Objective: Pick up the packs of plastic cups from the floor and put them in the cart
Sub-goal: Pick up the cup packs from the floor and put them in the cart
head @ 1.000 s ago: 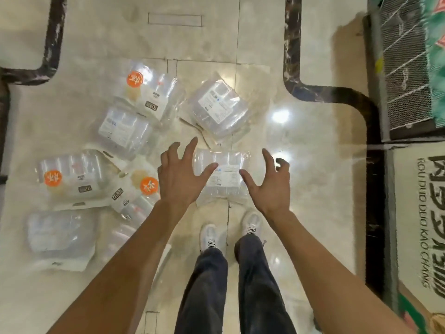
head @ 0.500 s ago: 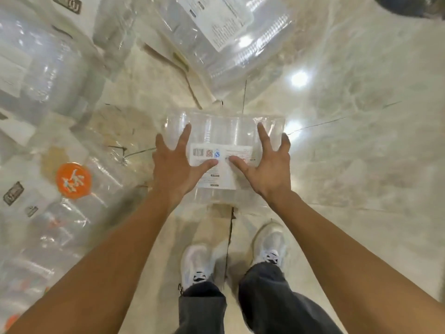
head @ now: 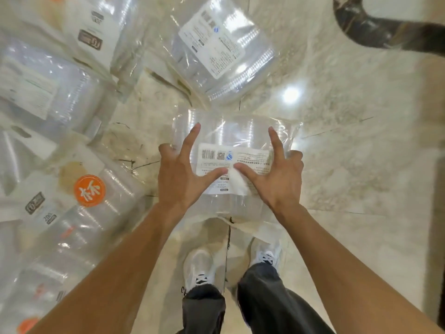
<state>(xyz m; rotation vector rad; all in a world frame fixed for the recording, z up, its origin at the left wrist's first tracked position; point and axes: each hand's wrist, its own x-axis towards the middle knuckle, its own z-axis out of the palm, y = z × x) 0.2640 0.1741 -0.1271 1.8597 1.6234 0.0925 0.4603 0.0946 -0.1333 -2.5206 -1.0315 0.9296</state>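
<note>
A clear pack of plastic cups (head: pixel 234 133) with a white barcode label sits just in front of my feet. My left hand (head: pixel 181 169) grips its left side, index finger stretched over the top, thumb on the label, other fingers curled round the edge. My right hand (head: pixel 277 172) grips the right side the same way. Another clear pack with a white label (head: pixel 224 49) lies just beyond. Several more packs lie to the left, one with an orange round sticker (head: pixel 89 190). The cart is out of view.
The floor is pale glossy marble with a dark inlaid band (head: pixel 385 32) curving at the top right. My two white shoes (head: pixel 199 266) stand right below the held pack. Bare floor (head: pixel 361 165) stretches to the right.
My fingers have curled round both sides of the pack, where they lay flat half a second ago. The camera has drawn closer to the floor than a second ago.
</note>
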